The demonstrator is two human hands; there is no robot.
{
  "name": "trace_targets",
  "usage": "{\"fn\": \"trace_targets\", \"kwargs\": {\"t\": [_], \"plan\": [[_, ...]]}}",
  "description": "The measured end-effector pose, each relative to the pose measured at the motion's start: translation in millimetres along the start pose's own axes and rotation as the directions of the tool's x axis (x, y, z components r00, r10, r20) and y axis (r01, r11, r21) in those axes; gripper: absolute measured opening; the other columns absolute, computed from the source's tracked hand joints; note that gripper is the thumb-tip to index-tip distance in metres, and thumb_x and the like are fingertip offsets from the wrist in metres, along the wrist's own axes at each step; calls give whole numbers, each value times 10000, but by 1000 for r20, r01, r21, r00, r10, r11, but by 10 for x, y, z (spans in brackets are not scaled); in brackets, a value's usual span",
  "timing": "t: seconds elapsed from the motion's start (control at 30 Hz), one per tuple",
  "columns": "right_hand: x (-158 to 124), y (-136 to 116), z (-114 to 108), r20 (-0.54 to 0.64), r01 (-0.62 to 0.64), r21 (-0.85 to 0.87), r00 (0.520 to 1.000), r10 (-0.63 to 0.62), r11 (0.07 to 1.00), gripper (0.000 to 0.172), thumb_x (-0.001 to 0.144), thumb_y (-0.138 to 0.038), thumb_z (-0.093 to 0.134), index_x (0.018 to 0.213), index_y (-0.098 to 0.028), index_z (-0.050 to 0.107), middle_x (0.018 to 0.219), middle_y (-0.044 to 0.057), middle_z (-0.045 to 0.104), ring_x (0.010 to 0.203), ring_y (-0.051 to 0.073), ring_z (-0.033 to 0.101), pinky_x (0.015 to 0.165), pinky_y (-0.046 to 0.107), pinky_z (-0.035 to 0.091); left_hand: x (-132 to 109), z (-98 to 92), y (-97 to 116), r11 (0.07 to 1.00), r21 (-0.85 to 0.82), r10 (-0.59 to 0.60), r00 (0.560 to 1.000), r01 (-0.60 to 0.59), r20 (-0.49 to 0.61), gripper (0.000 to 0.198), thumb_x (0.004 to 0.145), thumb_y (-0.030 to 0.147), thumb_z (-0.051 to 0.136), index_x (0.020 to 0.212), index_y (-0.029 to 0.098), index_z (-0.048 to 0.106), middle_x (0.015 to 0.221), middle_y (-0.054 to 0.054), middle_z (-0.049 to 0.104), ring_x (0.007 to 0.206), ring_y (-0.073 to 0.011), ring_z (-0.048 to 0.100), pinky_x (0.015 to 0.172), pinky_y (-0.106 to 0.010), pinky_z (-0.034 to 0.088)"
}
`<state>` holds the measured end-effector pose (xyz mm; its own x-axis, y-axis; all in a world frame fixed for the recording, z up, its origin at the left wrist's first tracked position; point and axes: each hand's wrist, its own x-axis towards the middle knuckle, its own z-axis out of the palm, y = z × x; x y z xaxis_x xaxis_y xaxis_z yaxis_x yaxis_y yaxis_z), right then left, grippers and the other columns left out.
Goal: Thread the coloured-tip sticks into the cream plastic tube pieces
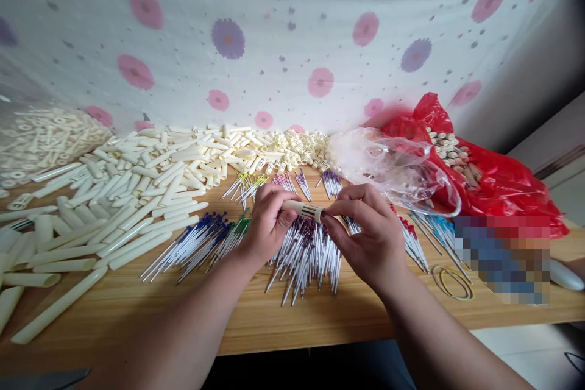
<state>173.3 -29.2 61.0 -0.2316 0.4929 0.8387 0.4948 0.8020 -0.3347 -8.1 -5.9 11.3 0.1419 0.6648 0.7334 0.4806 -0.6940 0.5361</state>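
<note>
A cream pen barrel (303, 208) with dark slots lies crosswise between my two hands, over the table. My left hand (269, 219) is closed round its left part. Thumb and fingers of my right hand (368, 231) pinch at the slotted right end, where a small dark bit shows; I cannot make out what it is. Below the barrel spreads a pile of ink refills (306, 262) with dark maroon tops. Blue-topped refills (187, 244) and green-topped refills (234, 234) lie left of it, red-topped refills (414, 247) to the right.
Cream pen tubes (137, 195) are heaped on the left, slotted pieces (292, 149) at the back. A clear bag (388, 164) and a red bag (507, 189) of parts stand back right. Rubber bands (452, 283) lie on the wooden table (256, 335). A flowered sheet (292, 42) hangs behind.
</note>
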Motion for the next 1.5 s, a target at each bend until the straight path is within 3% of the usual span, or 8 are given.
{"fn": "trace_targets", "kwargs": {"t": [0.27, 0.6, 0.8, 1.0, 1.23, 1.37, 1.43, 1.5], "plan": [[-1, -9, -35, -16, 96, -66, 995, -97, 993, 121, 764, -63, 635, 849, -147, 656, 791, 48, 582, 725, 129, 569, 637, 282, 475, 6, -11, 15, 1000, 18, 10, 1000, -10, -28, 453, 881, 551, 339, 941, 193, 610, 912, -68, 525, 900, -200, 509, 798, -370, 434], [22, -19, -33, 16, 38, -23, 999, -37, 999, 81, 767, -82, 622, 779, -162, 627, 767, 41, 587, 732, 138, 572, 632, 278, 465, 1, -21, 53, 992, 123, 55, 991, -40, -125, 414, 860, 564, 371, 950, 236, 607, 892, -52, 505, 910, -207, 482, 787, -371, 422], [7, -9, 10, 33, -96, 153, 995, 92, 984, 80, 774, -97, 616, 737, -168, 614, 734, 17, 576, 735, 126, 550, 670, 268, 439, -18, -33, 64, 978, 200, 96, 978, -58, -184, 386, 862, 547, 388, 957, 247, 611, 907, -45, 461, 877, -200, 467, 775, -358, 423], [-106, 5, 169, 41, -377, 433, 916, 400, 819, 40, 798, -204, 628, 761, -189, 629, 774, 7, 551, 733, 121, 516, 676, 272, 427, -19, -39, 69, 962, 268, 127, 959, -56, -255, 392, 853, 546, 409, 939, 234, 631, 918, -54, 452, 871, -206, 453, 770, -357, 426], [-142, -31, 229, 81, -426, 635, 866, 493, 645, 55, 793, -227, 623, 778, -218, 675, 868, 29, 529, 852, 145, 524, 741, 307, 448, -18, -47, 97, 954, 296, 131, 952, -45, -275, 390, 849, 555, 413, 917, 238, 631, 906, -58, 463, 879, -213, 454, 787, -368, 424], [-68, 44, 192, 29, -354, 638, 898, 438, 684, 116, 822, -246, 565, 836, -229, 678, 930, 50, 552, 918, 168, 551, 791, 361, 471, 45, -100, 13, 993, 110, -4, 950, 40, -313, 360, 856, 553, 420, 878, 236, 589, 866, -43, 511, 846, -196, 488, 737, -337, 434], [-1, 160, 209, 15, -342, 574, 913, 408, 744, 124, 838, -250, 538, 867, -227, 657, 932, 45, 580, 887, 156, 570, 784, 356, 479, 97, -150, -88, 982, -107, -189, 892, 159, -411, 329, 873, 531, 416, 874, 234, 558, 845, -34, 538, 776, -168, 503, 699, -304, 434], [67, 299, 284, 145, -370, 454, 928, 343, 810, 104, 827, -240, 553, 858, -212, 649, 870, 31, 615, 814, 137, 584, 736, 321, 484, 153, -207, -198, 921, -329, -355, 801, 210, -481, 379, 884, 558, 360, 841, 227, 539, 841, -33, 561, 678, -134, 493, 644, -273, 424]]}}
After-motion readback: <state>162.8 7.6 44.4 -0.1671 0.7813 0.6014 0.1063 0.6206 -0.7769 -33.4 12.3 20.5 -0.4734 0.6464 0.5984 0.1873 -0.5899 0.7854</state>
